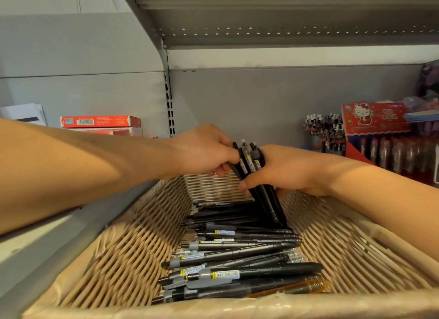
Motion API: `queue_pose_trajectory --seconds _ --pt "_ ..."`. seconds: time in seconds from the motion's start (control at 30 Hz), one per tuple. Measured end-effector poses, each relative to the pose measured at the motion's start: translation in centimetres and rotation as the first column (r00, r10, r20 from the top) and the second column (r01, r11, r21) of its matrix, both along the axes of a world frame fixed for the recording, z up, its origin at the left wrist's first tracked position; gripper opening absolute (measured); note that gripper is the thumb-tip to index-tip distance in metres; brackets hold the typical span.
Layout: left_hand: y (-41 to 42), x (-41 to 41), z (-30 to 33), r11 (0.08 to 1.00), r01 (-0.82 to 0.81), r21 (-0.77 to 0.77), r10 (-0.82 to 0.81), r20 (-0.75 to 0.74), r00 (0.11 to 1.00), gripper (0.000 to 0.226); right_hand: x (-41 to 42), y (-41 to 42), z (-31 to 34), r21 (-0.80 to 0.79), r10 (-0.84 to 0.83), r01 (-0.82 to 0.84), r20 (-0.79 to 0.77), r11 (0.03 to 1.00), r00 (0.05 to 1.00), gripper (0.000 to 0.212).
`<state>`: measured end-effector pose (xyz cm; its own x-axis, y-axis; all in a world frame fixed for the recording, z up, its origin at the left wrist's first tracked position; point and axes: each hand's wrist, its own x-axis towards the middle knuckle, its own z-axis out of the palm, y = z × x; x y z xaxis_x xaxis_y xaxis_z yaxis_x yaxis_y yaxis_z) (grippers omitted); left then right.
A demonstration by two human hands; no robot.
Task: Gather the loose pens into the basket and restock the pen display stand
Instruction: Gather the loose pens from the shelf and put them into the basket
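Pens (251, 176) stand in a tilted bundle at the far end of the basket (133, 242), clamped between both hands: left hand (204, 150) pinching the tops, right hand (282, 171) curled round the middle; more pens (237, 254) lie flat in the basket

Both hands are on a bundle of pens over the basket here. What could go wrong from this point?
1. The bundle of pens is held steeply tilted between the left hand and right hand; if either grip loosens, pens could slide out unevenly, possibly past the basket.
2. The pens in the basket lie mostly aligned; a dropped bundle could scatter them.
3. Lifting toward the pen display stand with that many pens risks some slipping out.
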<state>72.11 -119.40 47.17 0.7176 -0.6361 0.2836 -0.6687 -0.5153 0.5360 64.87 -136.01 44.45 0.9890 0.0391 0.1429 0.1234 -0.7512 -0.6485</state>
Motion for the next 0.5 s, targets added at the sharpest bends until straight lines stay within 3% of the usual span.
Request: queue_pose_trajectory --seconds 0.13,0.27,0.3,0.37,0.43,0.5 --pt "0.5 -0.1 0.1 0.987 0.08 -0.141 -0.1 -0.141 0.985 0.008 0.1 -0.1 0.0 0.079 -0.016 0.015 0.012 0.997 1.0 0.02" --pt "0.3 0.1 0.3 0.979 0.008 -0.203 -0.06 -0.247 0.967 0.017 0.1 -0.2 0.0 0.105 -0.032 0.029 0.026 0.994 0.999 0.019" --pt "0.3 0.2 0.2 0.993 -0.008 -0.114 -0.018 -0.22 0.975 0.016 0.1 -0.2 0.0 0.106 -0.04 0.036 0.036 0.994 0.999 0.019" --pt "0.4 0.2 -0.2 0.976 0.021 0.219 0.005 -0.118 0.993 0.011 0.1 -0.2 0.0 0.103 -0.049 0.044 0.05 0.994 0.998 0.017" --pt "0.5 -0.2 -0.9 0.857 0.115 0.503 -0.062 -0.119 0.991 0.009 0.1 -0.2 0.0 0.09 -0.042 0.038 0.044 0.995 0.998 0.015" --pt "0.4 -0.7 -1.4 0.719 0.192 0.668 -0.121 -0.152 0.981 0.019 0.1 -0.2 -0.1 0.08 -0.032 0.03 0.033 0.996 0.999 0.013"
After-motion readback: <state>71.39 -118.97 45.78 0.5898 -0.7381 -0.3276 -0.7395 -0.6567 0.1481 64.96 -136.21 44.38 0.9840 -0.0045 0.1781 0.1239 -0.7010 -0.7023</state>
